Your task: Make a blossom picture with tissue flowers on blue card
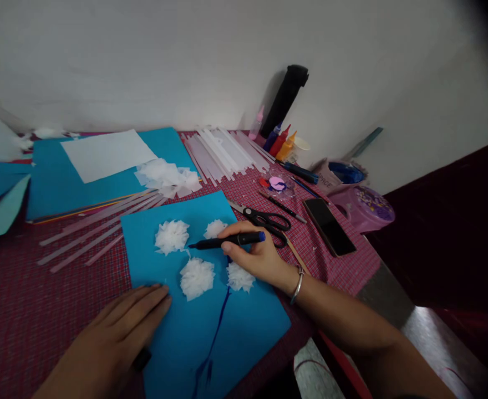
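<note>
My right hand (254, 249) holds a black marker (231, 240) with a blue end, its tip down near a blue foam or paper sheet (161, 332). The tip sits between white ruffled paper flowers, one (172, 236) at upper left and another (197, 278) just below. A third flower (240, 277) lies under my wrist side, and a fourth (215, 228) is partly behind my fingers. A dark blue line (219, 327) runs from the third flower down the sheet. My left hand (131, 316) rests flat on the sheet's left edge, fingers stretched out. A small black object (141, 359) shows beside it.
Black-handled scissors (264, 219), a pencil (282, 206) and a phone (329, 227) lie to the right. Behind are white paper strips (227, 152), paint bottles (278, 143) and a black upright object (285, 100). Blue sheets (48, 183) are stacked at back left.
</note>
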Available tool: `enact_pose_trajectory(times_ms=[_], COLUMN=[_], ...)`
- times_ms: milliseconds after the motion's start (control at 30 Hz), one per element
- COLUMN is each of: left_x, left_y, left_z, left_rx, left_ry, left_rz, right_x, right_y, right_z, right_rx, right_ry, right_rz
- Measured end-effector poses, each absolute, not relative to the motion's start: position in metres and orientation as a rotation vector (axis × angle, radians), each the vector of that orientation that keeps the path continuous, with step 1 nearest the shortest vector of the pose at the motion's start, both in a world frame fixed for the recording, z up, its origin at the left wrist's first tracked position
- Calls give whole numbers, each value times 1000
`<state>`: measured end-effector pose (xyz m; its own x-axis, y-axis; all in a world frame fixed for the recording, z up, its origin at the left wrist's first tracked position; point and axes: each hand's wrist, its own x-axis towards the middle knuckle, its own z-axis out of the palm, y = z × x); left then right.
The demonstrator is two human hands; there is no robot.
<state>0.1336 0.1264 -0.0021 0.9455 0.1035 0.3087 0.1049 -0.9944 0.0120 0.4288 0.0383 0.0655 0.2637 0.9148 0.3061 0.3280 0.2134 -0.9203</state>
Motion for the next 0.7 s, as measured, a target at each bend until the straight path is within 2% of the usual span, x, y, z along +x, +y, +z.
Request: enact_pose_trajectory(times_ms=[300, 700], left_x=[126, 137], left_y=[128, 122], left_z=[-2, 0], left_rx=[-3122, -3103], left_ry=[-216, -261], left_rz=[-396, -521], right_x=[433, 427], right_y=[39, 41], right_z=[66, 56], right_rx=[-1333, -1404], right_ry=[-1185, -1299], right_rz=[621, 537])
